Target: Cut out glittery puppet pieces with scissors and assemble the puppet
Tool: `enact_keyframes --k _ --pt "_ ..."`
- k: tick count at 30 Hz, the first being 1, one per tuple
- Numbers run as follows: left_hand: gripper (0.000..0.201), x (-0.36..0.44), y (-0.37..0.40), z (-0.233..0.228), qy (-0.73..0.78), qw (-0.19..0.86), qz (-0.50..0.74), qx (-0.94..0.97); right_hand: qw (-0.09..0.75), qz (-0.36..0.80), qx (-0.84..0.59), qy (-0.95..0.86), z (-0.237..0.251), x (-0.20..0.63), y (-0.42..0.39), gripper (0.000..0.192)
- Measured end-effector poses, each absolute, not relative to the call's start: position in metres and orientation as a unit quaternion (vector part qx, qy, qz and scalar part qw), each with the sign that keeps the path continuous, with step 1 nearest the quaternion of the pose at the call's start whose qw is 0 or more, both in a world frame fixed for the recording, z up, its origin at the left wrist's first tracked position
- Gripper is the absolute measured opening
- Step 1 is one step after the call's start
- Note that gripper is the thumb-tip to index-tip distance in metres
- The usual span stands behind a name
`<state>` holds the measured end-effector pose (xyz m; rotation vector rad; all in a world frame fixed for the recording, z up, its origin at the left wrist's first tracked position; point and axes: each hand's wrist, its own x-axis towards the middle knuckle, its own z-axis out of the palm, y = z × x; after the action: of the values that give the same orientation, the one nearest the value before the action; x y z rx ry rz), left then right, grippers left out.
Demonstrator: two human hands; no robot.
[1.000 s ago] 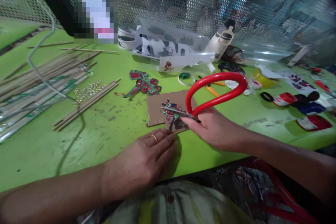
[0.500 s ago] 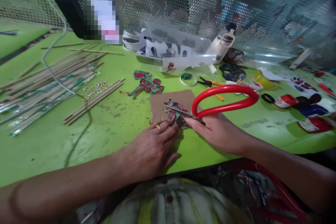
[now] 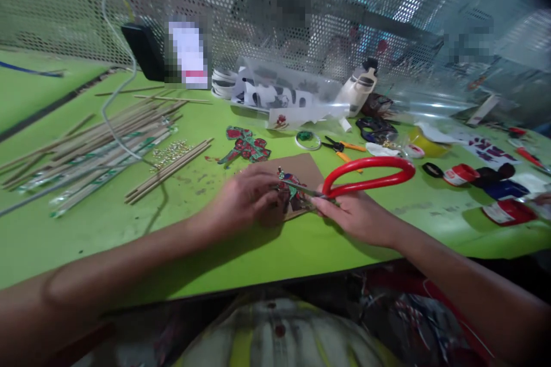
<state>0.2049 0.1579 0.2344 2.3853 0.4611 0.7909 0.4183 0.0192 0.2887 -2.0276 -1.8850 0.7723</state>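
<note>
Mid-trim: right hand (image 3: 359, 219) closed on red-handled shears (image 3: 365, 175), left hand (image 3: 245, 200) pinching painted cutout (image 3: 291, 194) — next cut wants the outline fed squarely into the blades.

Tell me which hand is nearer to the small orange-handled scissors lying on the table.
Right. The right hand, holding the red-handled scissors, sits just below the small orange-handled scissors; the left hand is farther left.
</note>
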Motion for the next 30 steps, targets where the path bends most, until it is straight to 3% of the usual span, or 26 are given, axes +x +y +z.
enact_keyframes --k 4,7,11,18,30 --pt "0.038 0.227 0.187 0.246 0.300 0.265 0.097 0.911 0.117 0.259 -0.668 -0.688 0.291 0.419 0.015 0.034" --pt "0.045 0.247 0.199 0.255 0.301 0.262 0.060 0.915 0.108 0.249 -0.659 -0.701 0.293 0.418 0.014 0.033" --pt "0.030 0.263 0.205 0.260 0.293 0.270 0.009 0.917 0.137 0.229 -0.683 -0.680 0.291 0.417 0.019 0.036" --pt "0.016 0.249 0.197 0.262 0.319 0.275 -0.002 0.907 0.275 0.309 -0.734 -0.539 0.280 0.412 0.035 0.044" --pt "0.017 0.227 0.184 0.257 0.309 0.247 0.038 0.918 0.225 0.261 -0.742 -0.575 0.290 0.404 0.040 0.039"
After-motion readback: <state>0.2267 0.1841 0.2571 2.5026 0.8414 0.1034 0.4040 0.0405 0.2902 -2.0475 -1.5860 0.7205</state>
